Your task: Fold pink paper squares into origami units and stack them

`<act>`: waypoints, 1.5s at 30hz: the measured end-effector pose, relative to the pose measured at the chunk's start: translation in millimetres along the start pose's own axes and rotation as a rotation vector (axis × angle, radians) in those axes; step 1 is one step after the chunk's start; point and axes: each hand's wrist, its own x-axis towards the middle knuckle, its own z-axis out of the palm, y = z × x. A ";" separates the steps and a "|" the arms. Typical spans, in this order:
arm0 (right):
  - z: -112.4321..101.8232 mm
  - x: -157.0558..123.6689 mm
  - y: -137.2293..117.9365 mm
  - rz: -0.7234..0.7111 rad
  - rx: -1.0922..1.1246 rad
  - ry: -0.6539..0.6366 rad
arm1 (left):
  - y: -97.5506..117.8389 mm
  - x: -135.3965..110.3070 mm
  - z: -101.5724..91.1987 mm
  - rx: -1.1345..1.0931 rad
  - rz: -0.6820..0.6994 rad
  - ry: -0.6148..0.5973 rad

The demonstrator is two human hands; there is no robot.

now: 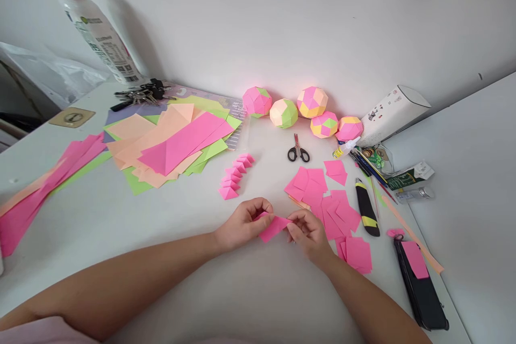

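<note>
A small piece of pink paper [273, 230] is held between both hands above the white table. My left hand [246, 224] pinches its left side between thumb and fingers. At its right corner my right hand [308, 232] grips with thumb and forefinger. The paper looks folded, though the fingers cover part of it. Beyond my left hand stands a row of folded pink paper pieces [234, 176]. Loose pink paper squares [332, 209] lie spread beyond and beside my right hand.
Small scissors [298, 149] lie mid-table, before several faceted paper balls [284, 113] along the wall. Coloured paper sheets [173, 142] pile up at left, near keys [141, 95] and a white bottle [100, 32]. A utility knife [366, 207] and black pouch [421, 285] are at right.
</note>
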 end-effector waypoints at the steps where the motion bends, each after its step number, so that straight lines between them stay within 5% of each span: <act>1: 0.2 0.0 0.2 -0.005 -0.032 -0.016 | 0.0 -0.2 0.2 0.012 0.007 -0.004; 11: 0.9 -0.1 -3.1 -0.015 -0.097 -0.036 | 6.8 -2.4 4.0 0.167 0.086 -0.063; 33: -4.5 -0.3 -0.3 -0.040 0.120 0.006 | 1.1 -0.8 0.1 -0.089 0.036 -0.089; 45: 1.6 0.5 -4.3 -0.040 -0.109 -0.046 | 0.6 -0.7 4.7 0.080 0.020 -0.140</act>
